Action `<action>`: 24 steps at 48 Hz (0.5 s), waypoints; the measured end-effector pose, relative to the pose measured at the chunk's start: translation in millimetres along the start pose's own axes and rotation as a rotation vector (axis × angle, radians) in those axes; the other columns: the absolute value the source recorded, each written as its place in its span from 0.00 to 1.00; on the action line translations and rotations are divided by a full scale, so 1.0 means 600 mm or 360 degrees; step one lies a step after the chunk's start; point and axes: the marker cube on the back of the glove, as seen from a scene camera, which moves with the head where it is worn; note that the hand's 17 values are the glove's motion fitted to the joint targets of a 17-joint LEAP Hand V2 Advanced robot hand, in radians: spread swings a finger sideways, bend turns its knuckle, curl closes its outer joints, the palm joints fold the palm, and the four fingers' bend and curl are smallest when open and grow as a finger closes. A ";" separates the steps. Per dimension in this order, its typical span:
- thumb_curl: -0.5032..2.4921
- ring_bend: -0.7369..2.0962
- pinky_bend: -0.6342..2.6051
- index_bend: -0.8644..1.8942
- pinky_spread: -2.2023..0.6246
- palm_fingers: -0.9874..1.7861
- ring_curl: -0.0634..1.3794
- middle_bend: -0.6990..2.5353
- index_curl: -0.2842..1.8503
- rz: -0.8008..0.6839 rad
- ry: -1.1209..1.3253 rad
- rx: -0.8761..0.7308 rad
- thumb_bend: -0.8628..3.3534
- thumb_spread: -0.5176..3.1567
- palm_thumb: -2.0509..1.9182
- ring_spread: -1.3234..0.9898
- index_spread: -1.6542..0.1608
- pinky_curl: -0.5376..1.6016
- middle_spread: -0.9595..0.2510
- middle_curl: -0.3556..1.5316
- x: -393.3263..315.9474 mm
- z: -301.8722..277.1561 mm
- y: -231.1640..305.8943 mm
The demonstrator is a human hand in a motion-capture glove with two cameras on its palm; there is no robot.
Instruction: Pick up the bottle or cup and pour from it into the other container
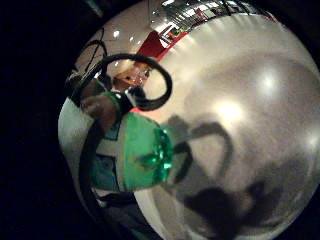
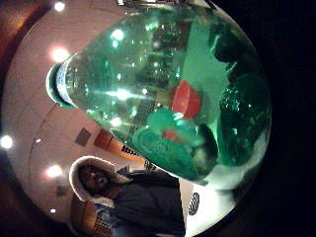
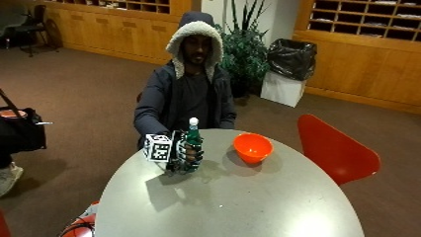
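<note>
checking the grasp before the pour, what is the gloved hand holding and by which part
The gloved right hand grips the green bottle around its lower body, upright, at the table; the neck and white cap stand clear above the fingers. The orange bowl is untouched.

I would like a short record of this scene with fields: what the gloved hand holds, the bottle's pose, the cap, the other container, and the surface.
hand: gloved right hand grips the green bottle around its body
bottle pose: upright, at the table's near-person edge
cap: white, still on
other container: orange bowl, standing beside the bottle, apart from it
bowl contents: cannot tell
surface: round grey table
pouring: not yet begun
</note>
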 end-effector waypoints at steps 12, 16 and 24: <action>0.35 0.48 0.34 0.35 0.80 0.76 0.34 0.33 0.25 -0.0275 0.0121 0.0229 0.20 0.28 0.76 0.51 0.75 0.42 0.63 0.42 -0.057 0.020 0.005; 0.36 0.49 0.34 0.35 0.79 0.77 0.35 0.33 0.25 -0.0256 0.0269 0.0112 0.20 0.27 0.77 0.51 0.76 0.42 0.63 0.42 -0.100 0.027 0.010; 0.37 0.49 0.35 0.35 0.77 0.77 0.35 0.33 0.25 -0.0273 0.0588 0.0012 0.20 0.25 0.76 0.50 0.76 0.42 0.63 0.43 -0.178 0.053 -0.006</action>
